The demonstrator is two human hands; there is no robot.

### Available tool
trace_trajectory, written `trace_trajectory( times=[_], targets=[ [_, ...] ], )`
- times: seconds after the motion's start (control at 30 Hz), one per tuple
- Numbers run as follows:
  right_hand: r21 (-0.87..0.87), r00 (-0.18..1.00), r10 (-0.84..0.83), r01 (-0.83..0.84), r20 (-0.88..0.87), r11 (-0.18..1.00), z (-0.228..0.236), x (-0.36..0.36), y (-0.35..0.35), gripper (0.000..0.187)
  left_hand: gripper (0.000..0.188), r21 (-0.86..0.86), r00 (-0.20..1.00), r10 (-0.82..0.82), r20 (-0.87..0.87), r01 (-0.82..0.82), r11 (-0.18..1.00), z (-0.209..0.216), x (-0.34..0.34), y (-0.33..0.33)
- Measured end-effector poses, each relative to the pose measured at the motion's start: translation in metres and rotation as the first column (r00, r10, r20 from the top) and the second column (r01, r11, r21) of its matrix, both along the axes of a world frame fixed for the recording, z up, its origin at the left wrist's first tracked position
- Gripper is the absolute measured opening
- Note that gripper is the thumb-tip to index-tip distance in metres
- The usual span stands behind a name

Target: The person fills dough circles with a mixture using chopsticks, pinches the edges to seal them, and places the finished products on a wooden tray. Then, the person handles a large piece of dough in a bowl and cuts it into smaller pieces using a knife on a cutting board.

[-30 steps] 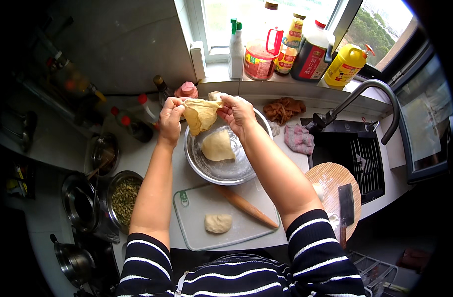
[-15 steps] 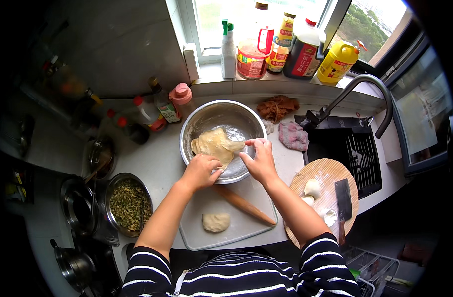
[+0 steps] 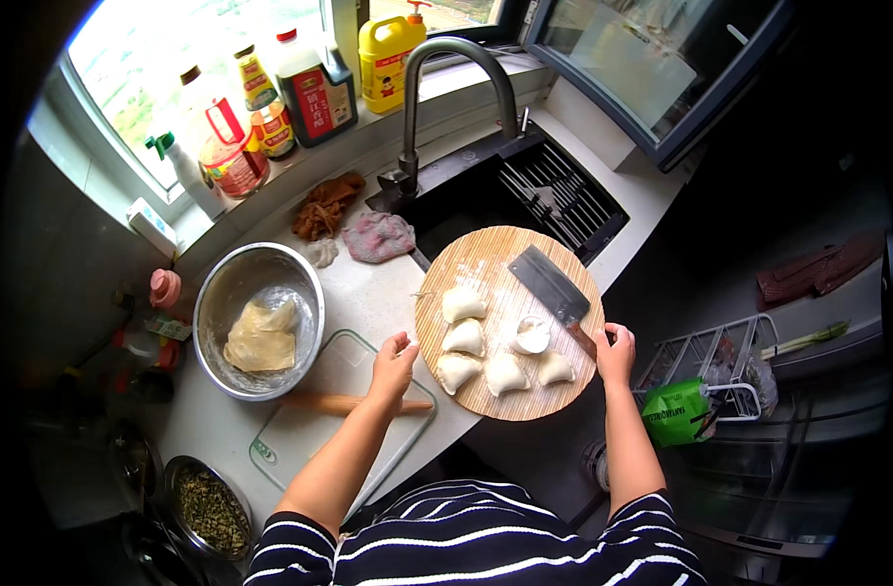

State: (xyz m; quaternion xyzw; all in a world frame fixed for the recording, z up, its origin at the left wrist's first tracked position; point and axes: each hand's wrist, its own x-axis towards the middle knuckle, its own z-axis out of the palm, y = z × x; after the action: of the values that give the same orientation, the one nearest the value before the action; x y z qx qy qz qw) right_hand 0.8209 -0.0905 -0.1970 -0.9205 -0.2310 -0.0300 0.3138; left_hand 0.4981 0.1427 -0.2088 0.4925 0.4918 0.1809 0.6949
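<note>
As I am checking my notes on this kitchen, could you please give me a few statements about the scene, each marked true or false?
1. The cleaver lies on the round board. True.
2. The round board holds nothing but the cleaver. False: dumplings lie on it too.
3. Dough sits in the big bowl. True.
4. The big bowl stands in the sink. False: it stands on the counter.
5. The right hand is at the round board's edge. True.
6. The left hand is inside the big bowl. False: it is by the round board's left edge.
</note>
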Motion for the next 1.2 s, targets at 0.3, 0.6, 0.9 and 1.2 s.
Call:
trace_trajectory(
  times=[0.3, 0.6, 0.9, 1.2],
  targets=[
    [-0.127, 0.678, -0.135, 0.063, -0.722, 0.990, -0.127, 0.105, -0.028, 0.050, 0.055, -0.142, 0.968, 0.214, -0.135, -0.232, 0.962, -0.076, 0.052, 0.028],
    [0.141, 0.686, 0.014, 0.130, -0.727, 0.981, -0.140, 0.076, -0.027, 0.036, 0.023, -0.213, 0.952, 0.289, -0.098, -0.304, 0.929, -0.112, 0.069, 0.044],
    [0.282, 0.672, 0.060, 0.227, -0.738, 0.932, -0.117, 0.060, -0.033, 0.035, 0.028, -0.328, 0.927, 0.372, 0.044, -0.338, 0.882, -0.029, 0.073, 0.031],
    [0.361, 0.630, 0.210, 0.121, -0.748, 0.925, -0.019, -0.028, 0.031, 0.036, 0.038, -0.475, 0.850, 0.434, 0.299, -0.262, 0.840, 0.063, -0.055, 0.050]
  ],
)
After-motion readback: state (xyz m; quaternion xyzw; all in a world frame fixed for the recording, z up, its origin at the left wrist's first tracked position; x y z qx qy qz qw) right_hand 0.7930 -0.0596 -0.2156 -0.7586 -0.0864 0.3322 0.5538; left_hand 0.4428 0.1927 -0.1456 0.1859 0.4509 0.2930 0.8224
